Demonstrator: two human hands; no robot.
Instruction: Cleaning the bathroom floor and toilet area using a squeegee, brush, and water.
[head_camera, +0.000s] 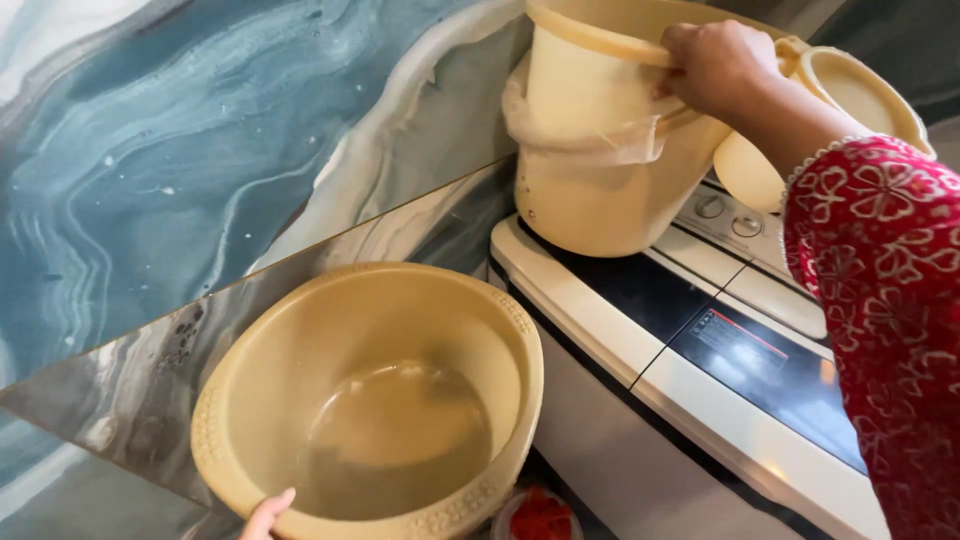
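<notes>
The right hand (718, 68) reached up and away — fingers curled over in a closed grip, knuckles upward, forearm in a red patterned sleeve stretched out. The left hand (266, 517) showed only fingertips at the bottom edge — its grip unclear
</notes>
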